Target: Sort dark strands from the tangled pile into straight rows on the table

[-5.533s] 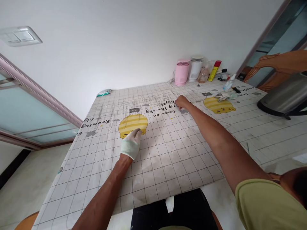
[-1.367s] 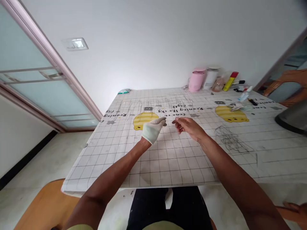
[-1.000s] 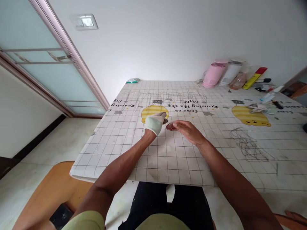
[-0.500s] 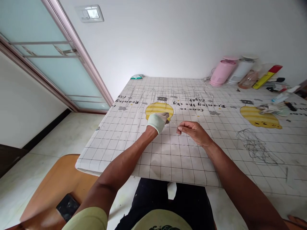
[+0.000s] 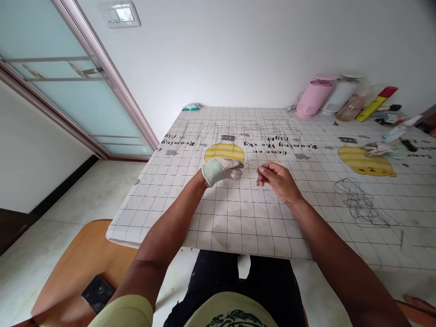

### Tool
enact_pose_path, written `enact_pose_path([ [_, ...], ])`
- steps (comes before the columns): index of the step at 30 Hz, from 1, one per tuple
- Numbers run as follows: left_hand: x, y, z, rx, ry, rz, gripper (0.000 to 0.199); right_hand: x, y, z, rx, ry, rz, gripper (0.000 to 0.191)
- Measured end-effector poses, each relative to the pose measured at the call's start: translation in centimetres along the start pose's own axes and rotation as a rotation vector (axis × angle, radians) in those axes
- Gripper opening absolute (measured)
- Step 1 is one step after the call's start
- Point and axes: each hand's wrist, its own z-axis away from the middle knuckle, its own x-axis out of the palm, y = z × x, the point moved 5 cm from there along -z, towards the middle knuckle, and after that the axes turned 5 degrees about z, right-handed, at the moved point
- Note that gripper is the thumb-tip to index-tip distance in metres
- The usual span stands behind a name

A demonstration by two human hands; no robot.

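My left hand [image 5: 223,170], in a pale glove, is held over the yellow striped balloon print, its fingers pointing right and pinched on a thin wire [image 5: 250,164]. A fine pale loop hangs by its lower fingers. The strand runs faintly across to my bare right hand [image 5: 275,179], whose thumb and forefinger are pressed together at its other end. A tangled pile of thin dark wire [image 5: 363,204] lies on the tablecloth to the right. More thin wires [image 5: 262,129] are spread in a row beyond my hands.
The checked tablecloth [image 5: 218,231] covers the table. At the back right stand a pink cylinder [image 5: 314,99], a white cylinder [image 5: 340,96], a bottle [image 5: 350,109] and a yellow-red box [image 5: 376,104]. A crumpled glove [image 5: 384,149] lies nearer. An orange-brown chair [image 5: 78,259] holds a black phone-like object [image 5: 97,293].
My left hand has turned, its fingers straightening and separating, and shifted slightly left. My right hand has moved slightly up and right, so the hands are further apart. The view has shifted slightly.
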Motion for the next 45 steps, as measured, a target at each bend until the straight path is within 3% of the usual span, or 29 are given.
enact_pose_path([
  [4, -0.1, -0.2, -0.2, 0.01, -0.015, 0.038, 0.04, 0.0, 0.0, 0.1, -0.045, -0.048, 0.109, 0.03],
  [13, 1.1, -1.2, -0.3, 0.023, -0.016, -0.122, 0.041, 2.0, -0.5, -0.6, -0.141, -0.054, 0.479, 0.032],
  [19, 0.8, -1.7, -0.2, -0.026, -0.008, -0.017, 0.059, 2.4, -0.3, -0.4, -0.255, -0.028, 0.621, 0.029],
  [28, 2.0, -2.8, -0.2, -0.098, -0.058, 0.112, 0.057, 2.9, -0.8, -0.2, -0.408, 0.065, 0.896, 0.049],
  [38, 3.6, -3.0, 0.2, -0.108, -0.195, 0.115, 0.069, 2.8, -1.0, 0.2, -0.494, 0.241, 1.054, 0.054],
  [42, 3.8, -3.5, 0.5, -0.168, -0.31, 0.041, 0.067, 2.4, -0.9, 0.3, -0.505, 0.234, 1.062, 0.051],
  [45, 3.5, -3.6, 0.8, -0.22, -0.33, -0.026, 0.066, 2.3, -0.9, 0.4, -0.506, 0.2, 1.049, 0.051],
])
